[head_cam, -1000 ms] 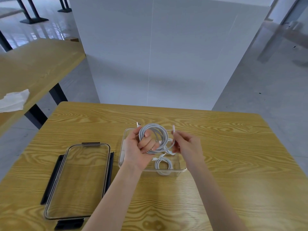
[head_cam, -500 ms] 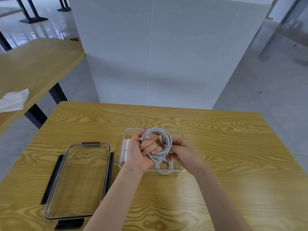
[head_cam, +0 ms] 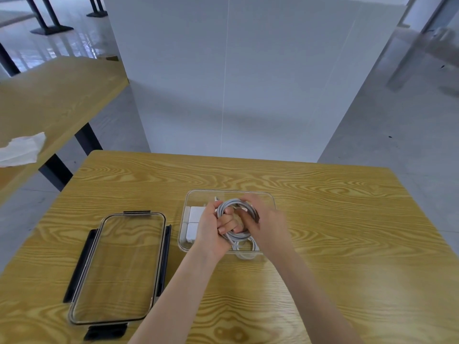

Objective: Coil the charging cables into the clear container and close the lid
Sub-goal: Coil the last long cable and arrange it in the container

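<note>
Cable coil (head_cam: 236,219), grey-white and wound into several loops, sits above the middle of the clear container (head_cam: 272,197), gripped by both hands. The left hand (head_cam: 211,232) has its fingers hooked through the ring from the 9 o'clock side, curled round the bundled strands. The right hand (head_cam: 263,219) closes over the coil from 3 o'clock; it is blurred, so how exactly its fingers lie cannot be told. Inside the container, white charger blocks (head_cam: 195,223) lie at the 9 o'clock end and a smaller coiled cable (head_cam: 246,249) rests at 6 o'clock. The lid (head_cam: 119,269), with its dark latches, lies flat on the table (head_cam: 347,219) at 9 o'clock of the container, apart from it. Such a cable is probably light, soft and springy: loops tend to spread once released, so holding across all strands at one side should keep the ring together while it goes down.
</note>
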A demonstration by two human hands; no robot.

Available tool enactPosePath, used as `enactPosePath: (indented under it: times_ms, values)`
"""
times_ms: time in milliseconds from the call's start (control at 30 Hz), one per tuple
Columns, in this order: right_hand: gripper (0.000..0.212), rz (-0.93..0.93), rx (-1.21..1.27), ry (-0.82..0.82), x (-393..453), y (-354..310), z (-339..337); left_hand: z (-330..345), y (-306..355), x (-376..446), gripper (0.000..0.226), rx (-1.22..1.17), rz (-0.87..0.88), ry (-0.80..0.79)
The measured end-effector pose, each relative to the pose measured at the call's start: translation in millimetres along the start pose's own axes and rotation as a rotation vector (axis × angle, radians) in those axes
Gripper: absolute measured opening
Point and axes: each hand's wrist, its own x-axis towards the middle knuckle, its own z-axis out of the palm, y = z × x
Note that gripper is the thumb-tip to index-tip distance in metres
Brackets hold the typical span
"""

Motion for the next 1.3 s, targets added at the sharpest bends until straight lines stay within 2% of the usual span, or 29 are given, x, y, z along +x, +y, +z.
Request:
enactPosePath:
  times_ms: [133, 233, 333, 467, 567, 667, 767, 933, 1133, 1233, 1300]
  values:
    - [0.015, -0.130, -0.138, 0.182, 1.2, 0.9, 7.3, -2.4, -4.4, 0.4, 0.050, 0.084, -0.006, -0.008]
    - [0.023, -0.141, -0.112, 0.197, 1.6, 2.1, 9.5, -5.1, -5.5, 2.3, 0.048, 0.076, -0.005, -0.025]
    - [0.007, -0.136, -0.161, 0.217, 2.7, 5.7, 12.2, -4.6, -4.5, 2.6, 0.047, 0.083, 0.001, -0.049]
    - [0.026, -0.140, -0.328, 0.242, 3.6, 5.7, 12.2, -3.4, -3.5, 0.4, 0.044, 0.113, 0.007, -0.062]
    - [0.029, -0.077, -0.378, 0.194, 3.0, 2.0, 13.7, -4.7, -1.6, 0.4, 0.040, 0.139, -0.015, -0.082]
    - [0.016, 0.022, -0.187, 0.146, 1.9, -2.1, 13.4, -6.8, -0.9, 0.9, 0.033, 0.169, -0.016, -0.092]
    - [0.008, 0.115, 0.082, 0.032, 4.0, -4.6, 4.1, -7.9, 1.0, 2.3, 0.034, 0.154, 0.006, -0.046]
    - [0.015, 0.255, 0.404, 0.023, 4.9, -15.1, -15.9, -12.5, 6.4, 6.1, 0.031, 0.112, 0.017, -0.002]
    - [0.004, 0.391, 0.654, 0.149, 0.9, -16.7, -17.5, -12.7, 8.9, 7.9, 0.028, 0.079, 0.052, -0.038]
    - [0.006, 0.475, 0.791, 0.233, 6.6, -16.0, -25.8, -15.4, 4.4, 8.4, 0.029, 0.241, 0.107, -0.037]
    - [0.007, 0.465, 0.773, 0.226, 8.4, -18.3, -30.2, -15.5, 1.4, 7.9, 0.027, 0.408, 0.134, -0.052]
